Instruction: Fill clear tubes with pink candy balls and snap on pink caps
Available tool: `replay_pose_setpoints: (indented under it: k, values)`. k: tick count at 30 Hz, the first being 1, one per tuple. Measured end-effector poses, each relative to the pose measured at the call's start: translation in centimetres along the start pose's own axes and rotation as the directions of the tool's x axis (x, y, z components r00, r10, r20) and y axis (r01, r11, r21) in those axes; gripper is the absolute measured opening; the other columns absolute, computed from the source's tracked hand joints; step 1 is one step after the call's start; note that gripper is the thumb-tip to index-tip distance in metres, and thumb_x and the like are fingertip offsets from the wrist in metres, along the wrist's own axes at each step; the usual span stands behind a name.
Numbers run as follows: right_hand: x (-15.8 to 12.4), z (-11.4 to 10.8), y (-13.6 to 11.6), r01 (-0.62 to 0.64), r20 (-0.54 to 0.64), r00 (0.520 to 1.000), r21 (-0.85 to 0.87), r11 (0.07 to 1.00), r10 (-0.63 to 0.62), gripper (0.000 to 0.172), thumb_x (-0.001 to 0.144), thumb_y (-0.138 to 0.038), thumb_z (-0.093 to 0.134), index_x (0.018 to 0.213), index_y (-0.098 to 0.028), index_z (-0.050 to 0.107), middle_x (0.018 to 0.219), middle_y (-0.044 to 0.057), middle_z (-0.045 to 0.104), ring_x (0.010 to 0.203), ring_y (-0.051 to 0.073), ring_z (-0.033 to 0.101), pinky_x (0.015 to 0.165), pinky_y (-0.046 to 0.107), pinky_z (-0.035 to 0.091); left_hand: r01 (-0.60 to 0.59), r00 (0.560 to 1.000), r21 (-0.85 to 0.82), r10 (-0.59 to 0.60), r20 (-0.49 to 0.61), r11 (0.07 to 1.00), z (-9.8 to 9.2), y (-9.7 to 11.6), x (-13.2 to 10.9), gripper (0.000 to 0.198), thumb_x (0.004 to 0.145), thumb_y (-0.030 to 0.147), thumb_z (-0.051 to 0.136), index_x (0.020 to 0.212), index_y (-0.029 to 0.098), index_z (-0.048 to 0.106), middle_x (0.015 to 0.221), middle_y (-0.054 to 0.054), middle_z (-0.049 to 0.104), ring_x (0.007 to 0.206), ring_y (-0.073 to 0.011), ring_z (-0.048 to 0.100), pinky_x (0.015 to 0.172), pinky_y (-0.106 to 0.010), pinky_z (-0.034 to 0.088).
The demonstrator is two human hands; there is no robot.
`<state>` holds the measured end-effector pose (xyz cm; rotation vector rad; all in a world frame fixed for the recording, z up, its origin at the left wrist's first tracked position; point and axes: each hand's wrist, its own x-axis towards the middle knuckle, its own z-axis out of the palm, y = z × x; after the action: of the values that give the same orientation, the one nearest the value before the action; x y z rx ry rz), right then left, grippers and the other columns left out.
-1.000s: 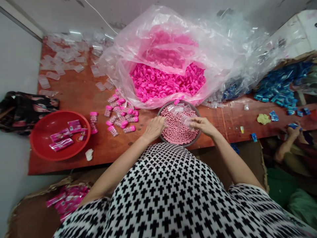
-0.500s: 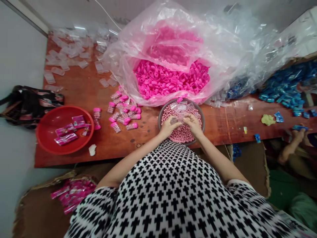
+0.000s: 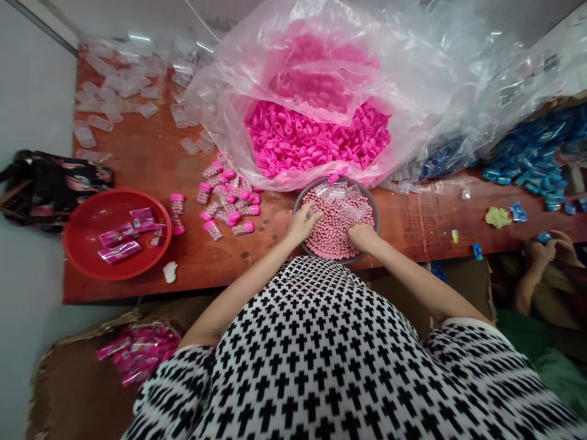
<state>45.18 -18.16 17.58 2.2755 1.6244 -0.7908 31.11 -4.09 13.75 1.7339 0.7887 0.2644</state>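
A grey bowl [image 3: 376, 211] full of small pink beads [image 3: 332, 235] stands at the table's near edge, with a few empty clear vials [image 3: 339, 194] lying on the beads. My left hand [image 3: 300, 225] rests at the bowl's left rim with its fingers curled into the beads; what they pinch is hidden. My right hand [image 3: 362, 235] is closed low in the beads at the bowl's near right, gripping a clear vial [image 3: 351, 212] that sticks out towards the far side.
Behind the bowl a big clear bag holds pink caps [image 3: 316, 137]. Capped filled vials [image 3: 229, 208] lie to the left, beyond them a red bowl [image 3: 92, 201] with pink packets. Blue packets [image 3: 532, 159] and another person's hands [image 3: 545, 247] are at the right.
My hands met over a vial above the bowl, then parted. The right hand has dropped into the beads with the vial and the left has moved to the left rim.
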Motion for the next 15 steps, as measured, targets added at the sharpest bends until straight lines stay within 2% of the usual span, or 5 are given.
replay_pose_setpoints:
  k: [5,8,10,13,15]
  values:
    - [3.1,3.7,-2.2,-0.009,-0.065,0.998,0.133,0.991,0.018,0.025,0.081,-0.011,0.044,0.093,-0.009,0.066,0.101,0.021,0.066,0.096,0.026,0.061,0.082,0.034,0.045,-0.096,0.995,0.095,0.097,-0.011,0.991,-0.6,-0.9,1.2,0.068,0.08,0.033,0.061,0.138,0.009,0.036,0.141,-0.018,0.043,0.13,-0.026,0.041,0.109,-0.04,0.032]
    - [3.7,4.8,-2.1,-0.008,-0.123,0.992,0.235,0.972,0.038,0.025,0.085,-0.016,0.042,0.102,-0.011,0.06,0.104,0.014,0.065,0.095,0.02,0.06,0.082,0.03,0.045,-0.174,0.982,0.123,0.181,-0.049,0.977,-1.4,-1.4,-0.1,0.056,0.084,0.029,0.055,0.136,0.015,0.04,0.138,-0.014,0.047,0.129,-0.0237,0.043,0.109,-0.04,0.033]
    - [3.5,5.3,-1.6,0.028,-0.185,0.981,0.44,0.898,0.06,0.023,0.086,-0.024,0.045,0.103,-0.013,0.056,0.098,0.008,0.065,0.088,0.017,0.06,0.079,0.027,0.046,-0.181,0.981,0.133,0.188,-0.039,0.974,-1.6,-1.8,-1.1,0.049,0.084,0.027,0.054,0.132,0.016,0.047,0.13,-0.013,0.054,0.121,-0.0232,0.05,0.105,-0.041,0.038]
    - [3.1,5.6,-1.3,0.165,-0.271,0.95,0.854,0.493,0.151,0.023,0.078,-0.033,0.056,0.095,-0.018,0.054,0.082,0.0,0.06,0.073,0.014,0.058,0.071,0.027,0.048,-0.128,0.991,0.07,0.125,0.046,0.989,-1.1,-2.0,-2.0,0.049,0.078,0.024,0.062,0.126,0.015,0.053,0.12,-0.013,0.06,0.108,-0.0233,0.059,0.096,-0.04,0.045]
    - [3.0,5.5,-1.6,0.242,-0.286,0.94,0.943,0.227,0.186,0.027,0.071,-0.035,0.065,0.091,-0.02,0.054,0.076,-0.003,0.058,0.069,0.013,0.056,0.07,0.027,0.048,-0.093,0.988,-0.04,0.097,0.116,0.995,-0.4,-2.0,-2.2,0.049,0.077,0.026,0.064,0.124,0.015,0.055,0.115,-0.011,0.064,0.103,-0.0224,0.062,0.093,-0.038,0.048]
